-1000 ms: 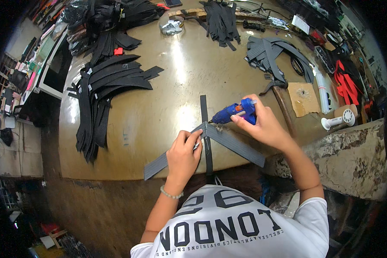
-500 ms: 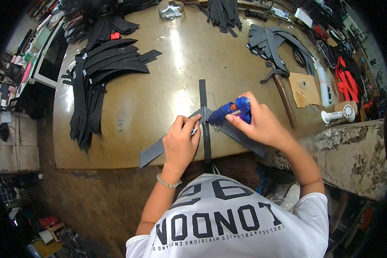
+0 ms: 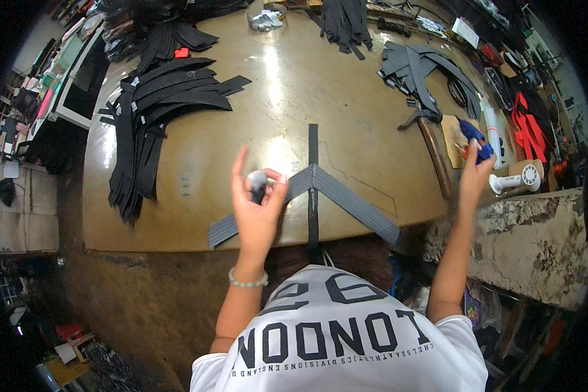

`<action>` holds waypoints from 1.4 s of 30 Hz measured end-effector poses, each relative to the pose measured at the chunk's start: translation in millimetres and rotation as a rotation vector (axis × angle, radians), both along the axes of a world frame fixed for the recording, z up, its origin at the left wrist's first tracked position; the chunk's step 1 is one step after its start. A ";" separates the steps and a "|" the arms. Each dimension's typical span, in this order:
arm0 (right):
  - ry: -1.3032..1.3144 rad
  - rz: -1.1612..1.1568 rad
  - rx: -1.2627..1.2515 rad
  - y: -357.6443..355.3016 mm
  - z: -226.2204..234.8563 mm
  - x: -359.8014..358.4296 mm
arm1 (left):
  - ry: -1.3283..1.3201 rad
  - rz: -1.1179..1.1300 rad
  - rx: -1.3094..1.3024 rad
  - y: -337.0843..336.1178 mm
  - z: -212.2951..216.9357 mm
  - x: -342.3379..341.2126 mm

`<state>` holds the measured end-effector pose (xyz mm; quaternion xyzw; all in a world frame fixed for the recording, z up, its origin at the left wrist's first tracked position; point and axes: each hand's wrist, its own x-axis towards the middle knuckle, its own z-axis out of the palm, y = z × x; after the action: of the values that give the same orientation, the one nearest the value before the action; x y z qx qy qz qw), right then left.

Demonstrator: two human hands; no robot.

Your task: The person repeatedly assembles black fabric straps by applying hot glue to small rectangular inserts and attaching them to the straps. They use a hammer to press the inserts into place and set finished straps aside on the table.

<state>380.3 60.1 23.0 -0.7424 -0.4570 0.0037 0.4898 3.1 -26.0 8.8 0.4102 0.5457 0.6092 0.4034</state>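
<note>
The left hand [image 3: 258,212] curls its thumb and fingers around a small grey-and-black item [image 3: 259,179], too blurred to identify, and covers part of the bent grey strip [image 3: 357,204] on the table [image 3: 215,124]. The right hand [image 3: 478,171] grips a blurred blue glue gun [image 3: 477,138], partly hiding cardboard [image 3: 452,140].

Wood-handled hammer [image 3: 436,157], red straps [image 3: 528,127] – far R, wht fan [image 3: 516,179]

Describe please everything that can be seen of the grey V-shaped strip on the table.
The grey V-shaped strip looks like woven webbing, ribbed lengthwise. Its two legs meet at a seam-like line and spread toward the near edge of the brown table, where it lies across a narrow black strip. The left hand hides part of its left leg; whether they touch is unclear.
</note>
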 end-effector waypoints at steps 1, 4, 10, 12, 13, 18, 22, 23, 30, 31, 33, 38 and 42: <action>-0.045 -0.122 -0.244 -4.4 6.2 7.7 | -0.358 0.003 -0.001 3.1 1.7 -6.2; -0.407 -0.299 -1.025 -39.9 44.2 -1.3 | -1.297 -0.297 0.041 10.1 6.1 -33.4; -0.163 0.878 -0.069 -100.6 -9.2 -156.3 | -1.177 -0.266 -0.013 10.7 1.4 -27.2; -0.116 0.959 -0.077 -91.3 -25.2 -169.1 | -1.063 -0.256 -0.028 7.2 3.4 -21.6; -0.124 0.982 -0.073 -83.4 -28.7 -170.6 | -1.003 -0.255 -0.021 5.9 5.1 -19.6; -0.027 1.029 -0.055 -70.8 -4.2 -183.7 | -0.895 -0.256 0.014 2.2 11.7 -4.0; 1.070 1.177 -0.310 -79.6 6.9 -218.0 | -0.844 -0.268 0.031 -2.5 14.2 13.3; 1.110 1.110 -0.307 -79.5 6.5 -222.7 | -0.832 -0.281 0.031 -3.9 15.3 15.5; 1.039 1.032 -0.185 -74.5 -0.3 -229.2 | -0.388 -0.217 0.013 -10.0 23.0 12.0; 0.975 1.023 -0.198 -73.2 1.3 -228.1 | -0.286 -0.232 0.036 -9.6 23.6 11.8; 0.908 1.055 -0.033 -73.5 6.6 -227.3 | -0.165 -0.200 0.019 -10.0 26.2 11.7; 0.559 1.202 0.039 -79.9 26.1 -218.0 | -0.069 -0.187 0.043 -4.9 35.6 10.8; 0.135 1.429 0.096 -86.3 33.0 -216.8 | -0.284 -0.165 0.104 -2.1 40.7 10.9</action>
<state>163.5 -26.2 56.0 -0.2374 -0.7996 0.3492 0.4270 14.0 -28.1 49.5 0.3836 0.4156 0.6532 0.5033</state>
